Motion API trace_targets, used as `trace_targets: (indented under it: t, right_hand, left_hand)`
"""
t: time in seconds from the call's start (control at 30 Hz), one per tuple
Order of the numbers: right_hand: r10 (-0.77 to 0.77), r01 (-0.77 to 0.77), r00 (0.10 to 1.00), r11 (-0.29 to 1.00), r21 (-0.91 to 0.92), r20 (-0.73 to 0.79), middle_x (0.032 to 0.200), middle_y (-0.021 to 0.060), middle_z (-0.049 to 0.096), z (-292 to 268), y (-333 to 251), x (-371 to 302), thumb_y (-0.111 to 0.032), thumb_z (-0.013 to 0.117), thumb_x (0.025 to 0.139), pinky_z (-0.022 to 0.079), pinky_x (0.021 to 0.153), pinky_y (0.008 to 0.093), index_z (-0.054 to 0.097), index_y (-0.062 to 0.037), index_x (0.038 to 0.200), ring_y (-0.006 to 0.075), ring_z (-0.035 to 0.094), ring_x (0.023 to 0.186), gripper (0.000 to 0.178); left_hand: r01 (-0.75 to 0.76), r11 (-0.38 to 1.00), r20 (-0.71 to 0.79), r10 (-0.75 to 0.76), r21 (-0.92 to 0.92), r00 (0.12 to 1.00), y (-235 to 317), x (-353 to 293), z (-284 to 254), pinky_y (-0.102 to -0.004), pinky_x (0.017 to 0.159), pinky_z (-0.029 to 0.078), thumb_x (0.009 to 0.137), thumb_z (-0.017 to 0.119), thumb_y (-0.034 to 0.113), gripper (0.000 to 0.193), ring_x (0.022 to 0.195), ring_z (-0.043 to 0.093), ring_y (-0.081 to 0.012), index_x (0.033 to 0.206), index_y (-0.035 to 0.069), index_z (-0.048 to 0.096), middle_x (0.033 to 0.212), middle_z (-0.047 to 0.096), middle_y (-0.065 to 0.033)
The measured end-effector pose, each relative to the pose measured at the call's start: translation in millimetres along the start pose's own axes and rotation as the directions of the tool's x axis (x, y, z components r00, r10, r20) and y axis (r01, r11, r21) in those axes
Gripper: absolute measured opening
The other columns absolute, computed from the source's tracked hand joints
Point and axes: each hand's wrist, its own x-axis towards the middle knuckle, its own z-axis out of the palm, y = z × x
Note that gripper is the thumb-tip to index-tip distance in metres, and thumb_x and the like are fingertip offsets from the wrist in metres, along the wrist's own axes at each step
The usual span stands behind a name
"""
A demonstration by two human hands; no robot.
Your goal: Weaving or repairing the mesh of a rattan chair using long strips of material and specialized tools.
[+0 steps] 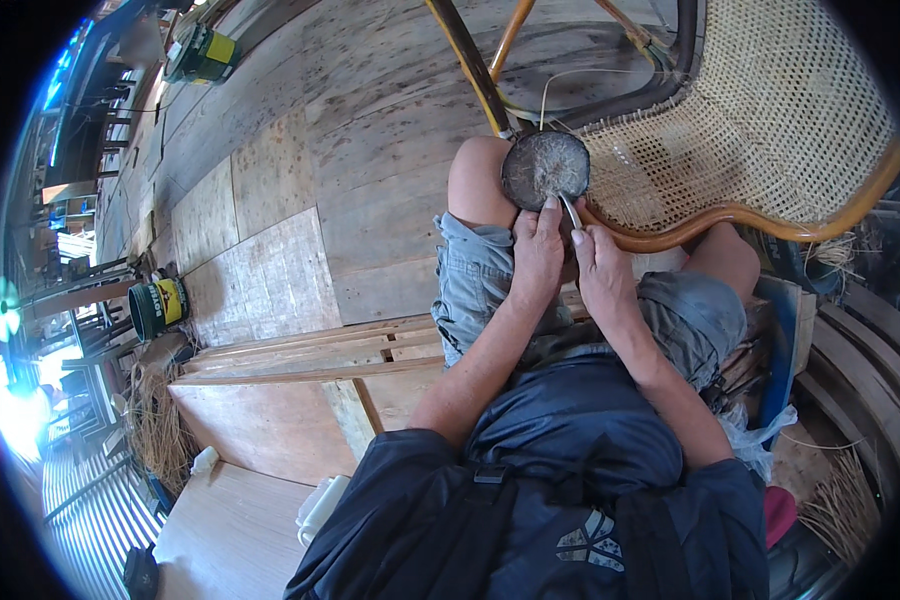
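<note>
Over my lap, my left hand (538,248) is closed at the lower edge of a dark, worn round block (542,165), its thumb near a slim curved metal tool (570,210). My right hand (606,262) grips that tool, whose bent end meets the block's scuffed face. Just to the right is a chair with a woven cane seat (740,130) and a bent wooden frame (730,214), its rim close to my right hand. Beyond the block a thin cane strand (543,100) sticks up and bends right. My fingers' undersides are hidden.
A low wooden bench (260,420) extends left of my lap. Dark buckets with yellow labels stand on the left, one near (158,306) and one farther (202,55). Loose cane strips (160,420) hang at the left, with curved wooden pieces (860,370) stacked at the right.
</note>
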Motion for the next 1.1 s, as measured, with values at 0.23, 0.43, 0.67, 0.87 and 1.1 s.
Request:
trace_targets:
  t: [0.23, 0.43, 0.67, 0.87, 1.1]
  right_hand:
    - [0.087, -0.087, 0.994, 0.996, -0.012, 0.060, 0.077, 0.0211, 0.059, -6, -3, 6, -0.029, 0.043, 0.095, 0.046, 0.063, 0.0424, 0.052, -0.0003, 0.096, 0.0366, 0.060, 0.073, 0.031]
    - [0.173, -0.182, 0.983, 0.956, 0.230, 0.058, 0.076, 0.0226, 0.058, -9, -5, 9, -0.030, 0.042, 0.095, 0.044, 0.062, 0.0425, 0.052, 0.0017, 0.094, 0.0416, 0.057, 0.074, 0.034]
    - [0.185, -0.204, 0.968, 0.973, 0.104, 0.170, 0.079, 0.0205, 0.058, -18, -11, 21, -0.030, 0.042, 0.095, 0.045, 0.067, 0.0380, 0.055, 0.0031, 0.099, 0.0330, 0.058, 0.072, 0.036]
    - [0.035, -0.036, 0.982, 0.999, 0.003, 0.184, 0.078, 0.0193, 0.059, -24, -8, 22, -0.028, 0.044, 0.094, 0.044, 0.062, 0.0390, 0.054, 0.0012, 0.094, 0.0324, 0.059, 0.071, 0.030]
    - [-0.207, 0.299, 0.932, 0.904, -0.306, 0.297, 0.081, 0.0183, 0.060, -46, -4, 34, -0.023, 0.053, 0.087, 0.047, 0.063, 0.0435, 0.055, -0.0035, 0.091, 0.0365, 0.059, 0.075, 0.020]
  left_hand:
    - [0.019, 1.000, -0.004, -0.019, 0.010, 1.000, -11, 6, -10, -0.0246, 0.062, 0.046, 0.093, 0.047, 0.020, 0.025, 0.071, 0.056, -0.0112, 0.095, -0.001, 0.059, 0.085, 0.062, -0.0054]
    - [0.117, 0.991, 0.085, -0.112, -0.061, 0.990, 4, -4, -4, -0.0232, 0.051, 0.041, 0.094, 0.047, 0.024, 0.027, 0.059, 0.050, -0.0080, 0.089, -0.001, 0.057, 0.070, 0.057, -0.0021]
    - [0.105, 0.994, -0.081, -0.102, 0.026, 0.991, -4, 2, -6, -0.0221, 0.048, 0.037, 0.091, 0.049, 0.019, 0.026, 0.055, 0.044, -0.0069, 0.072, 0.003, 0.053, 0.064, 0.052, 0.0000]
    - [0.104, 0.994, -0.005, -0.104, 0.038, 0.995, -11, 6, -14, -0.0222, 0.043, 0.033, 0.087, 0.047, 0.013, 0.016, 0.049, 0.041, -0.0056, 0.074, 0.004, 0.052, 0.060, 0.048, 0.0028]
    - [-0.074, 0.985, 0.082, 0.061, 0.153, 0.995, 4, 0, -4, -0.0234, 0.068, 0.043, 0.088, 0.041, 0.006, 0.016, 0.073, 0.050, -0.0088, 0.099, -0.002, 0.050, 0.085, 0.057, -0.0033]
